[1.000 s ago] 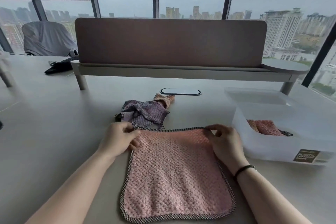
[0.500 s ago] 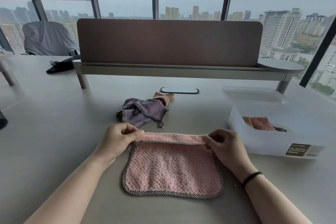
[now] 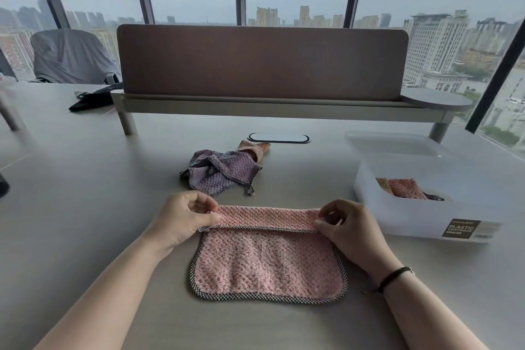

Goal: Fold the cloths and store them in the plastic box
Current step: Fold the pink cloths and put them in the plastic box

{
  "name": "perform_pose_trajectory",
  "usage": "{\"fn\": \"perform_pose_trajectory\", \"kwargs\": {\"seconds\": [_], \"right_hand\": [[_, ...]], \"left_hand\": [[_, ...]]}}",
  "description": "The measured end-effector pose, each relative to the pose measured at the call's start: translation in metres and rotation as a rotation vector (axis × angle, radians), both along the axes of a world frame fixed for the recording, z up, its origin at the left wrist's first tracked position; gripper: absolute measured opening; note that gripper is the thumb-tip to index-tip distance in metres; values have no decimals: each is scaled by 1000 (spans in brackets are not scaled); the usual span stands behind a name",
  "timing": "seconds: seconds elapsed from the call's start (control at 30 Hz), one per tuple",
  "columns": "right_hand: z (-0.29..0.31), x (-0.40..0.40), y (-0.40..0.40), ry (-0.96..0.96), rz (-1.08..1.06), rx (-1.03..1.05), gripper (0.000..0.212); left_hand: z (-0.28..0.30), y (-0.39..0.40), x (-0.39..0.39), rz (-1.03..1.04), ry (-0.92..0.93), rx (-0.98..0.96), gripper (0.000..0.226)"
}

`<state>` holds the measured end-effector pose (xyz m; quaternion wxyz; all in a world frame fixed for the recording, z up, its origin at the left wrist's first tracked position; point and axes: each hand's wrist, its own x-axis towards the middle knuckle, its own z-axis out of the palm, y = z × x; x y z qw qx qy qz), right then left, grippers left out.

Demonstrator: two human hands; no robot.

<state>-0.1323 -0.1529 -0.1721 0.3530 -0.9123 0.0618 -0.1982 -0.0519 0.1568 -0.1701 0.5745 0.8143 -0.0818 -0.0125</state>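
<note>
Pink cloth (image 3: 268, 264) lies flat on the bench (image 3: 85, 221) in front of me, its far edge turned over toward me in a narrow band. My left hand (image 3: 184, 216) pinches the left end of that band between thumb and fingers, and my right hand (image 3: 345, 221) pinches the right end likewise. To fold it well I judge I should draw both corners toward me together, keep the checked trim level, and lay it on the near edge before smoothing the crease. Compared with half a second ago the turned band looks wider and my hands sit much as they did. Purple cloth (image 3: 221, 173) waits crumpled beyond, and the plastic box (image 3: 420, 207) to my right already holds a folded cloth (image 3: 403, 187).
</note>
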Motion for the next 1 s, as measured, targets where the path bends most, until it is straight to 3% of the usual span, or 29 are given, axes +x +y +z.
{"fn": "perform_pose_trajectory", "kwargs": {"seconds": [0.8,0.9,1.0], "right_hand": [[-4,2,1,52,-42,-126,13],[-3,0,3,52,-80,-142,14],[3,-4,8,-64,-162,-194,17]], "left_hand": [[-5,-9,-2,141,-183,290,18],[-3,-11,-7,125,-306,425,15],[0,-20,-14,32,-509,508,18]]}}
